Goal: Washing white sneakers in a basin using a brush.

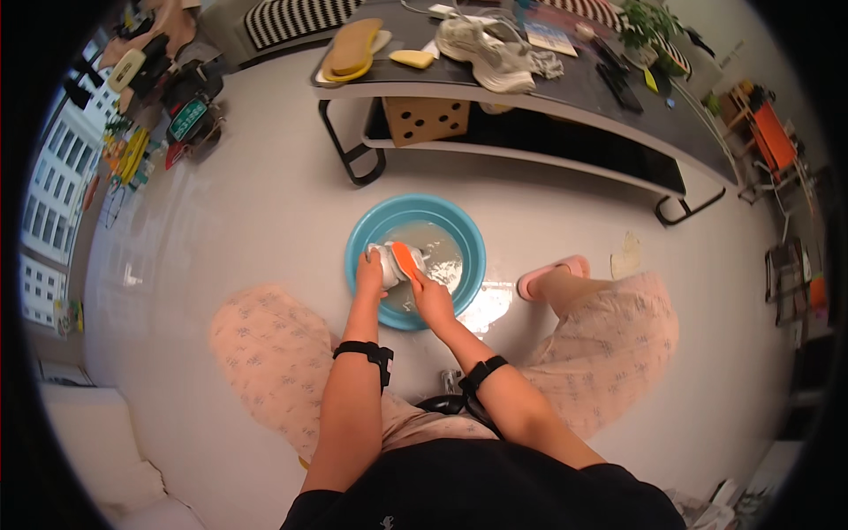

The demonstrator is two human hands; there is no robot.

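A round blue plastic basin (354, 278) stands on the floor between my knees, with cloudy water (445, 255) in it. My left hand (370, 273) grips a white shoe (387, 268) over the left part of the water. In my right hand (434, 301) is an orange-backed brush (403, 258), lying against the shoe. The brush back faces up, so its bristles are hidden. Part of the shoe is covered by the brush and my left fingers.
Beyond the basin is a coffee table (397, 91) carrying white sneakers (490, 56), insoles (354, 48) and a yellow block (412, 58). A cardboard box (426, 120) sits on its lower shelf. My right foot wears a pink slipper (530, 281). An electric scooter (192, 99) stands far left.
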